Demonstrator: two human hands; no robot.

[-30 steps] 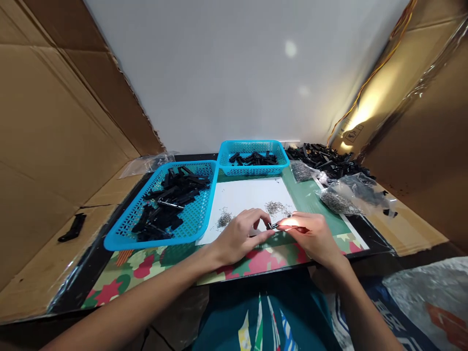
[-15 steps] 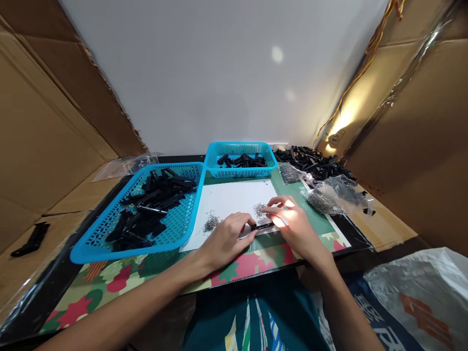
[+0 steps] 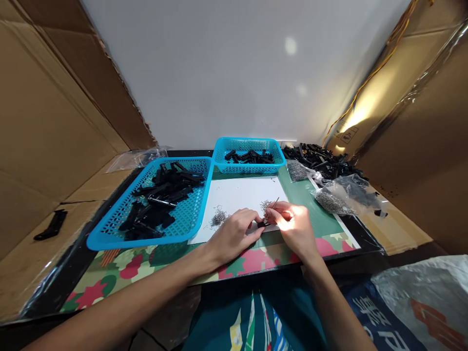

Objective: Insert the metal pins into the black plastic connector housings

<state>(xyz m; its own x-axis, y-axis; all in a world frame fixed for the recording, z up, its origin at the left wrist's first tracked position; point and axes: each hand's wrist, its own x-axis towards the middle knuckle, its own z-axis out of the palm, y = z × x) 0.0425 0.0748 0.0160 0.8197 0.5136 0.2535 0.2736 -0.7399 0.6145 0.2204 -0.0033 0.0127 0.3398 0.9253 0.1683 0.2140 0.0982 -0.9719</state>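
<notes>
My left hand (image 3: 239, 229) lies low over the front of the white sheet (image 3: 241, 187), its thumb and forefinger closed on a small black plastic part (image 3: 261, 224). My right hand (image 3: 292, 224) is closed on a thin metal tool (image 3: 276, 201), held slanted with its lower end at the black part. Whether it is a pair of tweezers or a pick I cannot tell. Just beyond the right fingers sits a small pile of tiny metal pieces (image 3: 264, 205), partly covered by them. A second metal pile (image 3: 219, 217) lies beside my left hand.
Black parts fill much of a large blue basket (image 3: 203, 209) at left and a smaller blue basket (image 3: 248, 169) behind. Loose black parts (image 3: 321, 161) heap at back right, near clear bags of metal pieces (image 3: 331, 201). Cardboard walls (image 3: 420, 131) flank the table.
My right fingers, spread near the metal pile before, have drawn in and now grip the thin tool at the black part. My left hand keeps its hold. The view has shifted slightly.
</notes>
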